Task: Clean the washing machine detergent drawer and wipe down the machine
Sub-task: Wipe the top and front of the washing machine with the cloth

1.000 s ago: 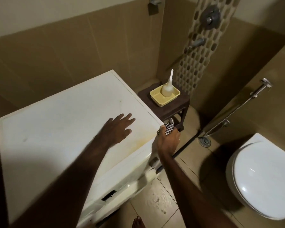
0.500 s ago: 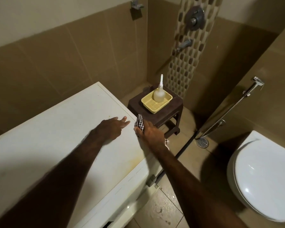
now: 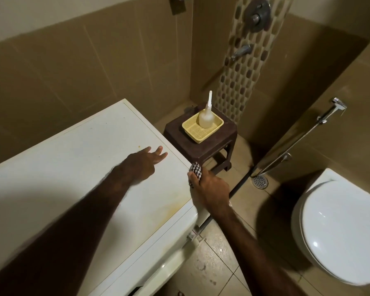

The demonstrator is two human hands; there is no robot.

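Head cam view from my end: one yellow mesh tray [image 3: 201,130] sits on a dark brown stool [image 3: 203,146] at about 1 o'clock, and there's a single whitish squeeze bottle [image 3: 206,119] with a long nozzle standing upright inside it. That's the only thing in the tray as far as I can see.

The washing machine [image 3: 77,167] fills the left half, roughly 8 to 11 o'clock, white top with some yellowish staining near the front right corner. I can't make out the detergent drawer from this angle, only a dark slot low on the front at about 6 o'clock.

Two hands in shot. The left hand [image 3: 144,165] lies flat on the machine's top, fingers straight and a bit spread, holding nothing. The right hand [image 3: 209,189] is at the machine's right edge, dead centre, fingers curled round one black-and-white checked cloth [image 3: 195,170] that's bunched up and poking out the top of the fist.

Other stuff: one toilet [image 3: 338,229] with its lid down at 4 o'clock, one floor drain [image 3: 259,182] at 3 o'clock, one hand sprayer [image 3: 335,107] on the right wall with its hose running down, and a dark hose [image 3: 237,189] across the floor tiles just behind the right hand. The stool stands right beside the machine's far right corner.
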